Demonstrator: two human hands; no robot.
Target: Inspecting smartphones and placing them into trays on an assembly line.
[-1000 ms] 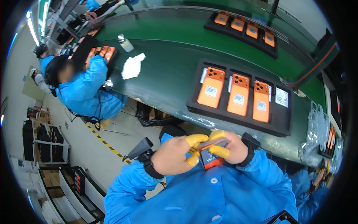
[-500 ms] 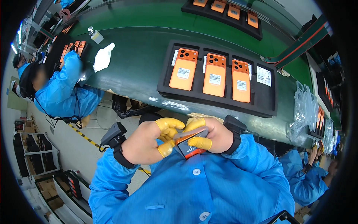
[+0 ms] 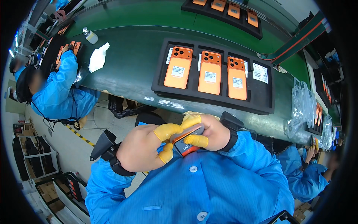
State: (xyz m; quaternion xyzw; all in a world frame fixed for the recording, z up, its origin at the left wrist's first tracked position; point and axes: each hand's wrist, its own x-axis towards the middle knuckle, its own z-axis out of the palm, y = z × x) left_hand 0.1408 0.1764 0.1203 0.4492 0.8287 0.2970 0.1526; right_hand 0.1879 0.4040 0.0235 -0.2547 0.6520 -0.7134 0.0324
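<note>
Both of my hands grip one orange phone (image 3: 187,140) close to my chest, its dark screen side tilted toward me. My left hand (image 3: 143,148) wraps the phone's left end, with yellow finger cots on thumb and fingers. My right hand (image 3: 209,131) clasps its right end, also with yellow cots. Ahead on the green bench lies a black tray (image 3: 263,100) carrying three orange phones (image 3: 210,72) back side up, plus one slot with a white label.
A person in a blue coat (image 3: 56,91) works at the left, beside a white cloth (image 3: 98,58) and a small bottle (image 3: 90,36). A second black tray of orange phones (image 3: 228,11) rides the far belt. Clear plastic bags (image 3: 304,108) are piled at the right, near another worker (image 3: 311,171).
The view has swung so the tray and the bench sit further left and nearer. My hands keep hold of the phone and have turned it slightly between them.
</note>
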